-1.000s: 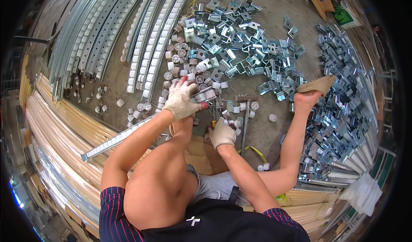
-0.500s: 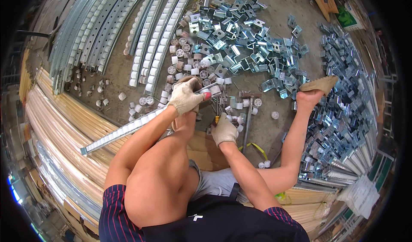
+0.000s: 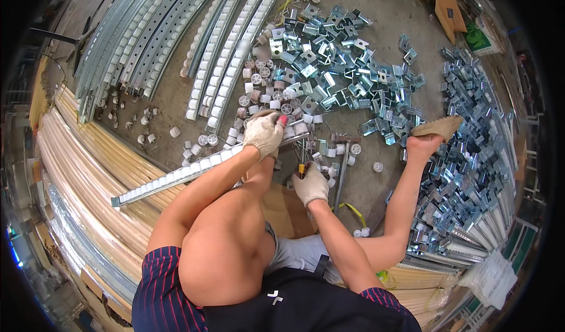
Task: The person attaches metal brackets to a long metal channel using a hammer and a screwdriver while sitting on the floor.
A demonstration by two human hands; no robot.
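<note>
My left hand (image 3: 262, 134), in a cream knit glove with a red patch at the thumb, is closed around a metal roller track (image 3: 176, 176) near its right end. White rollers line the track, which slants across my bent leg down to the left. My right hand (image 3: 311, 185), gloved too, grips a yellow-handled screwdriver (image 3: 302, 169), its thin shaft pointing up toward the underside of the track's right end. The fingers around the handle are partly hidden. Loose white rollers (image 3: 286, 109) lie just beyond both hands.
Blue-silver metal brackets (image 3: 353, 76) are heaped ahead, with another large pile (image 3: 453, 173) at the right. Finished-looking roller tracks (image 3: 226, 79) lie at the far left. Long wrapped bundles (image 3: 88, 161) run along my left. A hammer-like tool (image 3: 343, 170) lies right of my right hand.
The view has shifted slightly. My left thumb has moved up along the track's end, and the screwdriver now shows more of its shaft, pointing up at the track.
</note>
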